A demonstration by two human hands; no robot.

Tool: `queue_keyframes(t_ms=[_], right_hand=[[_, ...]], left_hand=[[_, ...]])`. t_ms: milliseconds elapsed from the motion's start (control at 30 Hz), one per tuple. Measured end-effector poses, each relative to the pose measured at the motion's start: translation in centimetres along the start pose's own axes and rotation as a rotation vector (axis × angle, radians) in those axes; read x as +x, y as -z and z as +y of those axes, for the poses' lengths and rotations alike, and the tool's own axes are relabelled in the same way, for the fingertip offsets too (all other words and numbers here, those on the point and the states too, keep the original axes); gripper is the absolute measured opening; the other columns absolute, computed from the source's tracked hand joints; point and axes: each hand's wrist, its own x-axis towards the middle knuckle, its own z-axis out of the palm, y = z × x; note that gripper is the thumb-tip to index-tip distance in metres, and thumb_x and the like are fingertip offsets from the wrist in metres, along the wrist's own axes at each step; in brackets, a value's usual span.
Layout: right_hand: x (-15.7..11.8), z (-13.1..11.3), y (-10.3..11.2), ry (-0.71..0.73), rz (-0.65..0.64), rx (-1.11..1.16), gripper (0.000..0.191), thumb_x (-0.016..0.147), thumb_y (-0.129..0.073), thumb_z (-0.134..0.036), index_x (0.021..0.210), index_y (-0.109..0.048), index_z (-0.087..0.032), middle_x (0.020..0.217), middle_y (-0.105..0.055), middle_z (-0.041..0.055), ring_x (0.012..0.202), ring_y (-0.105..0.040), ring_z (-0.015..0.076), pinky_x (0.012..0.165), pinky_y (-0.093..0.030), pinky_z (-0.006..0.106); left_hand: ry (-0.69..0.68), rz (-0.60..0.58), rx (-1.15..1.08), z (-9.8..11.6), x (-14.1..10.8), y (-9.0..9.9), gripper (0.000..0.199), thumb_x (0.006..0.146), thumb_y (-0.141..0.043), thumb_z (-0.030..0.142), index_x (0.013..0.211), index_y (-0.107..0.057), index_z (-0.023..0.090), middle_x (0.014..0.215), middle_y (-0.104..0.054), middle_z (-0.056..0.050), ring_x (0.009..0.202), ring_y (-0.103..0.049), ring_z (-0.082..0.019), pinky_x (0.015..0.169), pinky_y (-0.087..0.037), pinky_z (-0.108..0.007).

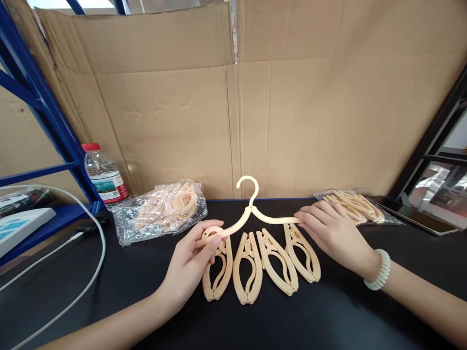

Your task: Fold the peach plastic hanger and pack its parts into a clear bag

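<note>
An unfolded cream plastic hanger point(240, 221) is held above the black table, its hook pointing up. My left hand point(191, 257) pinches the hanger's left arm between thumb and fingers. The far end of the right arm is in the closed fingers of my right hand point(333, 235). Below the hanger, several folded hangers lie in a row: one point(218, 274) partly under my left hand, one point(247, 270) beside it, another point(278, 262) to its right, and the rightmost point(302, 253) near my right hand.
A clear bag of folded hangers point(160, 211) and a water bottle point(105, 177) stand back left. Another bag point(355, 206) and a dark phone-like device point(412, 216) lie right. A white cable point(103, 248) curves at left. Cardboard point(292, 121) rises behind.
</note>
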Motion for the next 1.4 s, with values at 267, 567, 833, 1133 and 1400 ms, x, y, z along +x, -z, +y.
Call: queue_keyframes(t_ms=[267, 567, 833, 1133, 1400], right_hand=[[-0.3, -0.9, 0.1, -0.018, 0.001, -0.14, 0.023, 0.093, -0.041, -0.006, 0.101, -0.06, -0.016, 0.097, -0.074, 0.0069, 0.061, -0.061, 0.0178, 0.054, -0.04, 0.032], [-0.1, -1.4, 0.5, -0.018, 0.033, -0.146, 0.035, 0.087, -0.037, -0.001, 0.1, -0.065, -0.016, 0.13, -0.062, 0.0143, 0.07, -0.069, 0.0194, 0.052, -0.051, 0.03], [-0.6, -1.8, -0.2, -0.161, 0.091, 0.245, 0.036, 0.093, -0.038, -0.006, 0.118, -0.058, -0.023, 0.14, -0.053, 0.0123, 0.09, -0.07, 0.0215, 0.065, -0.06, 0.033], [-0.3, -1.9, -0.1, -0.502, 0.048, 0.928, 0.024, 0.091, -0.06, -0.034, 0.113, -0.06, -0.025, 0.107, -0.068, 0.0059, 0.089, -0.067, 0.0204, 0.075, -0.061, 0.035], [0.0, -1.1, 0.0, -0.679, 0.068, 1.272, 0.027, 0.089, -0.063, -0.042, 0.11, -0.067, -0.026, 0.096, -0.066, 0.0037, 0.074, -0.06, 0.0141, 0.075, -0.056, 0.03]], left_hand=[[0.002, 0.006, -0.018, -0.6, -0.2, 0.0, 0.027, 0.088, -0.059, 0.04, 0.107, -0.06, 0.022, 0.066, -0.053, 0.005, 0.055, -0.047, -0.01, 0.058, -0.041, -0.022], [0.017, 0.006, -0.035, -0.6, 0.0, -0.2, 0.026, 0.087, -0.058, 0.039, 0.107, -0.06, 0.022, 0.06, -0.05, 0.006, 0.054, -0.046, -0.011, 0.057, -0.039, -0.023], [-0.012, -0.014, -0.036, -0.2, -0.3, -0.2, 0.025, 0.085, -0.059, 0.039, 0.102, -0.061, 0.021, 0.063, -0.053, 0.004, 0.052, -0.048, -0.011, 0.056, -0.042, -0.024], [0.002, -0.005, -0.043, -0.1, -0.4, -0.3, 0.027, 0.085, -0.06, 0.04, 0.104, -0.06, 0.021, 0.068, -0.057, 0.003, 0.053, -0.05, -0.011, 0.056, -0.046, -0.024], [-0.062, 0.119, -0.19, -0.8, -0.2, 0.1, 0.029, 0.081, -0.07, 0.033, 0.104, -0.057, 0.023, 0.074, -0.062, 0.003, 0.058, -0.055, -0.011, 0.057, -0.05, -0.022]])
